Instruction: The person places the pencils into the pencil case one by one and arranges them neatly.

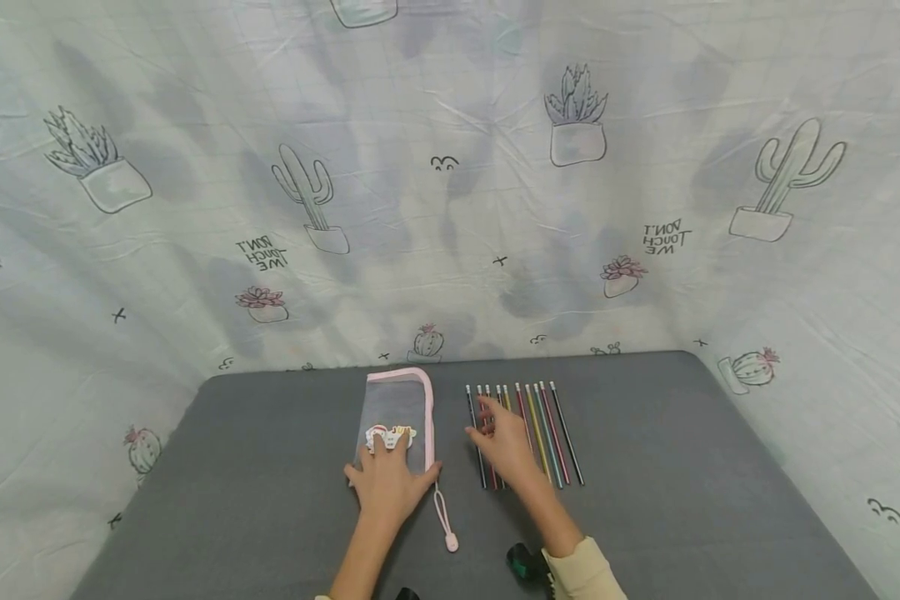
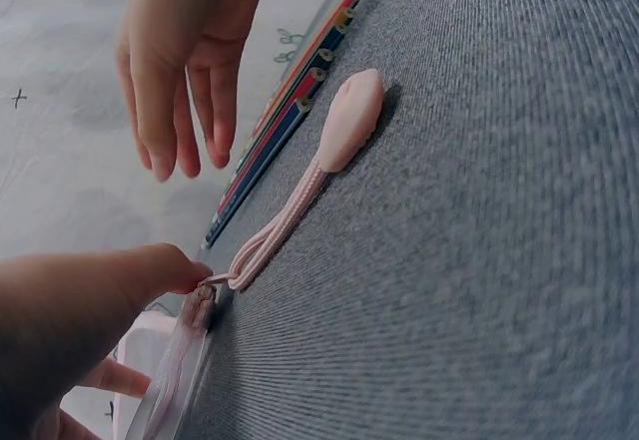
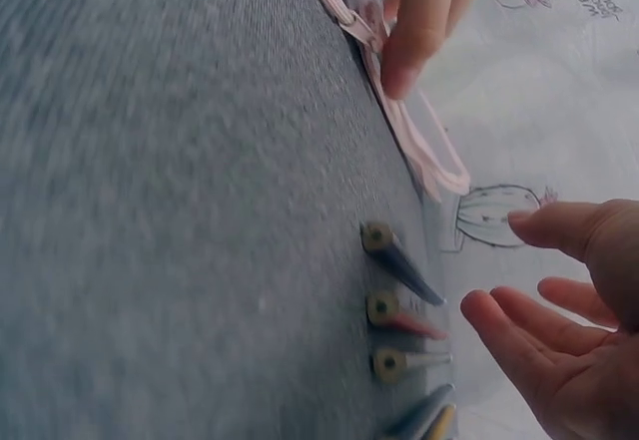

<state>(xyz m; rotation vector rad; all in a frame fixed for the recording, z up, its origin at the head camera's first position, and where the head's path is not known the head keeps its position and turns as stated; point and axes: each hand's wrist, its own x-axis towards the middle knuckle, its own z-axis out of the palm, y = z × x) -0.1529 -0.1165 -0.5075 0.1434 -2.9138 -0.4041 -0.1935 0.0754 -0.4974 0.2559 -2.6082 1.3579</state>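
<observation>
A see-through zip pouch with pink trim (image 1: 429, 417) lies flat on the grey table, a cartoon patch (image 1: 397, 434) on its front. My left hand (image 1: 390, 490) rests on its near part with fingers spread, the thumb beside the zipped edge. From that corner a pink cord pull (image 2: 351, 126) trails toward me. To the right, several pencils (image 1: 565, 433) lie side by side in a row, white ends away from me. My right hand (image 1: 508, 443) hovers over the left part of this row. Its thumb and fingers are apart, and nothing is between them in the right wrist view.
The grey tabletop (image 1: 682, 467) extends on both sides of the pouch and pencils. A pale curtain (image 1: 450, 208) printed with cacti hangs behind and at the sides. Near my right sleeve (image 1: 585, 571) a dark wrist device (image 1: 523, 562) shows.
</observation>
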